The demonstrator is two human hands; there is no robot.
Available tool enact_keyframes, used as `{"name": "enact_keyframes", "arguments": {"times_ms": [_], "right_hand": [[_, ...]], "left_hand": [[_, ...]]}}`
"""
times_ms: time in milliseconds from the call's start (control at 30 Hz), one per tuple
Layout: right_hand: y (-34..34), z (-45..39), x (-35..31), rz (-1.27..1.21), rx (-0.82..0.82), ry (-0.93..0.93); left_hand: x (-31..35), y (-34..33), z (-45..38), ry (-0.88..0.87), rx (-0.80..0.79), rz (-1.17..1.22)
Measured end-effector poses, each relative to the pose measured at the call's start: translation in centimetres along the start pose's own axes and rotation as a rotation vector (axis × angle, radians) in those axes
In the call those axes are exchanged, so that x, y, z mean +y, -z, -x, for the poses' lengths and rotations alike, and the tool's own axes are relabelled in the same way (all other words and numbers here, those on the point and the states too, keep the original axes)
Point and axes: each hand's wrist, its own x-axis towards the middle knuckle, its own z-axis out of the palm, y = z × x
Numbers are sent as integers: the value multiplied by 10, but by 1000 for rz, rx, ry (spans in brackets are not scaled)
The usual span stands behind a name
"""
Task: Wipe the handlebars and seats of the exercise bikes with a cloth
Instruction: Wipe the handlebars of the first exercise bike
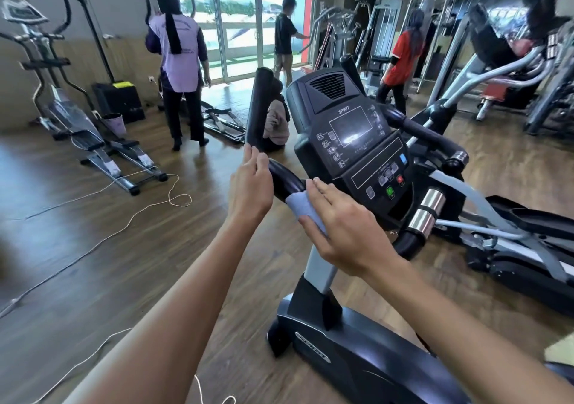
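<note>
Both hands work at the near handlebar point(284, 183) of a black exercise machine point(351, 351) in the head view. Left hand point(250, 188) reaches up from seven o'clock and touches the upright foam grip point(261, 108) of that bar at its lower end, fingertips point(253, 158) against it and fingers fairly straight, wrapping nothing. Right hand point(344, 226) comes in from five o'clock and lies flat, fingers extended and together, pressing a pale blue cloth point(306, 211) onto the curved black handlebar just below the console point(357, 142). That cloth sits bunched between the palm and the bar, near the centre of the frame, its edge showing at the hand's nine o'clock side.

Chrome grips point(427, 211) shine at three o'clock of the cloth, on the far side of the console. A wooden floor point(102, 248) spreads below, with a white cord point(149, 205) looping across it toward nine o'clock. At ten o'clock stands a silver elliptical trainer point(77, 130). A person in a lilac top point(178, 49) stands at eleven o'clock, back turned, and another in an orange shirt point(403, 59) at one o'clock beside the weight machines point(382, 31). Glass doors point(236, 21) fill twelve o'clock.
</note>
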Motion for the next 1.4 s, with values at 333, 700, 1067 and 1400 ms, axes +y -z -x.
{"name": "enact_keyframes", "arguments": {"times_ms": [333,700,1067,1400], "right_hand": [[10,6,0,-81,-6,-118],[-1,-59,-7,85,180,89],[-10,-50,4,120,255,359],[-19,-72,-19,201,301,390]], "left_hand": [[-2,-2,-2,-14,-4,-63],[-6,14,-4,-154,-93,-204],[-19,24,-17,-73,-104,37],[-25,32,-46,9,52,229]]}}
